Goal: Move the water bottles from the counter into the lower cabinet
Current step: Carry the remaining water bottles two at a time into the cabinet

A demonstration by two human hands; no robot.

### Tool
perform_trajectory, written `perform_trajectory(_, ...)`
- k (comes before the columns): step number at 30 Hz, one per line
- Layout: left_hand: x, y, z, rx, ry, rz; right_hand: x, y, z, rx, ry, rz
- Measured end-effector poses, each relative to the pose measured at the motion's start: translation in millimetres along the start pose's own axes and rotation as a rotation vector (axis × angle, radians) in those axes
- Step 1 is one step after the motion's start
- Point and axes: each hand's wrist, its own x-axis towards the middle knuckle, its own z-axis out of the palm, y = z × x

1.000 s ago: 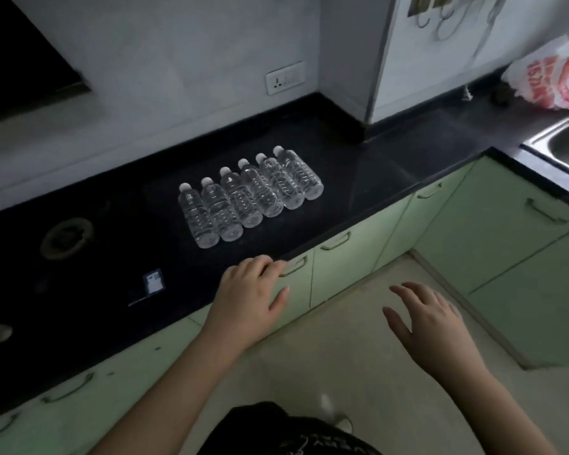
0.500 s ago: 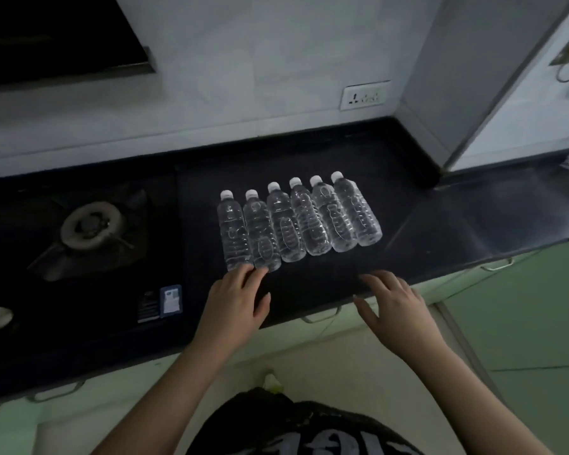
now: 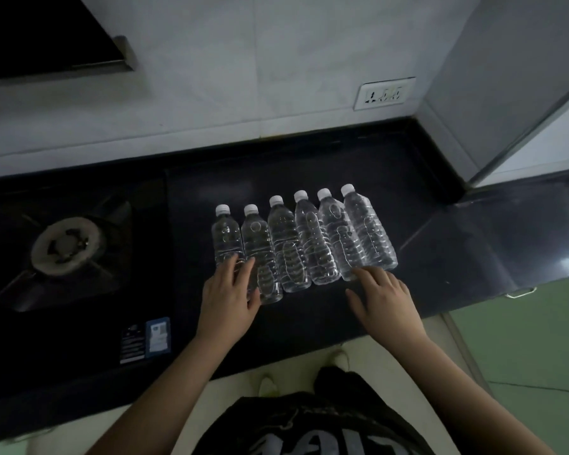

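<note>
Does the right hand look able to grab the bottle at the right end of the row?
Probably yes. The right hand lies open at the base of the rightmost bottle, fingertips at or near it. Nothing lies between them, and the counter to that bottle's right is bare.

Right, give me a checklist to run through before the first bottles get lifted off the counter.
1. Six water bottles lying side by side on the counter: ok.
2. Caps on all six: ok.
3. Left hand on the two leftmost bottles, fingers straight, no grip yet: not ok.
4. Right hand at the base of the rightmost bottles, fingers spread, no grip yet: not ok.
5. Lower cabinet door open: cannot tell, hidden under the counter edge.
</note>
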Motion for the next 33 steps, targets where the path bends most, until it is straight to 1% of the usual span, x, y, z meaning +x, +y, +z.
perform_trajectory(4, 12, -1, 14, 0.022, -0.02, -0.109, 35, 11, 0, 0.044, -0.019, -0.043)
perform_trajectory(8, 26, 1, 19, -0.025, -0.055, -0.257, 70, 11, -1, 0.052, -0.085, -0.175)
perform_trajectory(13, 42, -1, 21, -0.104, -0.019, -0.375, 113, -5, 14, 0.057, -0.097, -0.315)
perform_trajectory(18, 50, 2, 23, -0.222, -0.086, -0.514, 132, -22, 35, 0.051, -0.171, -0.328)
perform_trajectory(21, 50, 4, 22, -0.255, -0.057, -0.521, 127, -25, 48, 0.005, -0.214, -0.319)
perform_trajectory(24, 47, 3, 22, -0.274, -0.056, -0.523, 119, -26, 55, 0.021, -0.22, -0.293)
perform_trajectory(29, 30, 1, 24, -0.182, -0.057, -0.449, 105, -31, 64, 0.025, -0.219, -0.253)
perform_trajectory(33, 10, -4, 26, -0.169, -0.058, -0.403, 90, -33, 67, 0.022, -0.215, -0.223)
